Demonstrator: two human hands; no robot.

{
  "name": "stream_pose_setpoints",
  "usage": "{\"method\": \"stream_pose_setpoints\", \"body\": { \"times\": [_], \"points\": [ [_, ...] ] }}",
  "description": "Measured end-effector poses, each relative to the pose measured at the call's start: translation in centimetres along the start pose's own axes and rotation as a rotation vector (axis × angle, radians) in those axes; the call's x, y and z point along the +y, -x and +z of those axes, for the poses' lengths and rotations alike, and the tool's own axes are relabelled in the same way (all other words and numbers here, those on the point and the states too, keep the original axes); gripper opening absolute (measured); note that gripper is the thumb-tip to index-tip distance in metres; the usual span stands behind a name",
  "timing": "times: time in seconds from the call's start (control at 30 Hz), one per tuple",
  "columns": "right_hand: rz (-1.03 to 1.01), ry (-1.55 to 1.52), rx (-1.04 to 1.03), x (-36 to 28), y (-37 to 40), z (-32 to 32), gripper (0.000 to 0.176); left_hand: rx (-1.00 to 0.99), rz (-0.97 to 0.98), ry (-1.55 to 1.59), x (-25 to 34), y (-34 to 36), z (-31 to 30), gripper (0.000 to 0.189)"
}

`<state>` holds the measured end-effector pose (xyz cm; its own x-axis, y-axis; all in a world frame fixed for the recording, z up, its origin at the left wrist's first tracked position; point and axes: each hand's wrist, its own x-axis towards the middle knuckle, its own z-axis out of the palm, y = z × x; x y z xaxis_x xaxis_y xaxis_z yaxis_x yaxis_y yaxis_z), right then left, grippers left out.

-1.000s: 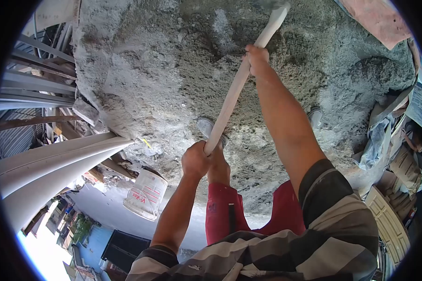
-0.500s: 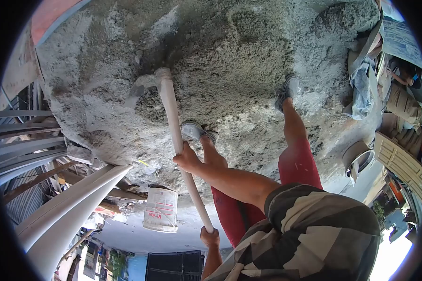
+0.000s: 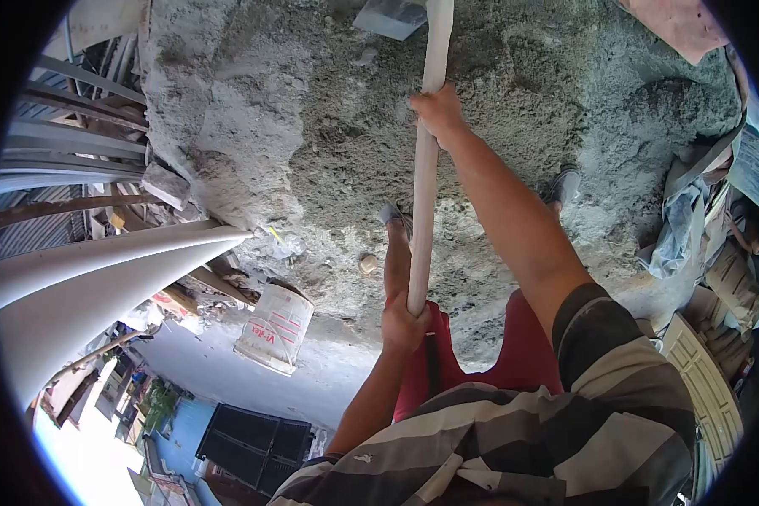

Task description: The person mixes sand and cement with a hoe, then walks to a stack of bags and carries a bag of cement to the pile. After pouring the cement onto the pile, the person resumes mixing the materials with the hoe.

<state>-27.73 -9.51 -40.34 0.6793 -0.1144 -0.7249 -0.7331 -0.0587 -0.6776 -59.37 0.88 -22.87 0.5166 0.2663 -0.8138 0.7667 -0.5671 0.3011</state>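
Note:
A hoe's long pale wooden handle (image 3: 424, 194) runs from the top edge down to the person's waist. My right hand (image 3: 440, 111) is wrapped round its upper part. Near the handle's lower end, my left hand (image 3: 405, 324) grips it. The flat metal blade (image 3: 392, 17) shows at the top edge, partly cut off by the frame, above damp grey sand mix (image 3: 346, 143). Whether the blade touches the mix cannot be told. Both feet stand at the lower side of the mix, the left shoe (image 3: 391, 214) just beside the handle.
A white bucket (image 3: 277, 327) with red print stands at lower left. Large pale pipes (image 3: 118, 253) and metal bars (image 3: 76, 145) lie left. Plastic sheeting (image 3: 676, 228), sacks (image 3: 734, 282) and a cream panelled door (image 3: 702, 384) are at the right. A dark gate is at the bottom.
The hoe has swung up and rightward in the view, from the mix at left to the top edge. Both hands have moved up with the handle, and the camera view has turned.

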Motion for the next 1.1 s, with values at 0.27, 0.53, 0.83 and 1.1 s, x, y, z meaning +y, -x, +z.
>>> {"method": "stream_pose_setpoints", "body": {
  "times": [0.27,0.53,0.83,1.1],
  "points": [
    [0.156,-0.013,0.032,9.1,12.0,1.0,0.052,-0.033,-0.114,-0.254,-8.7,8.1,-3.1,0.019],
    [0.119,-0.475,0.113,5.2,20.9,-5.0,0.043,0.173,0.401,-0.464,-14.2,5.7,-10.4,0.018],
    [0.121,-0.979,0.788,3.8,28.2,-16.7,0.037,-0.220,0.812,-0.529,4.3,10.6,-20.7,0.026],
    [0.303,-1.378,0.865,15.0,39.8,-18.1,0.023,-0.390,0.928,-0.978,11.1,18.0,-19.2,0.025]
  ]
}}
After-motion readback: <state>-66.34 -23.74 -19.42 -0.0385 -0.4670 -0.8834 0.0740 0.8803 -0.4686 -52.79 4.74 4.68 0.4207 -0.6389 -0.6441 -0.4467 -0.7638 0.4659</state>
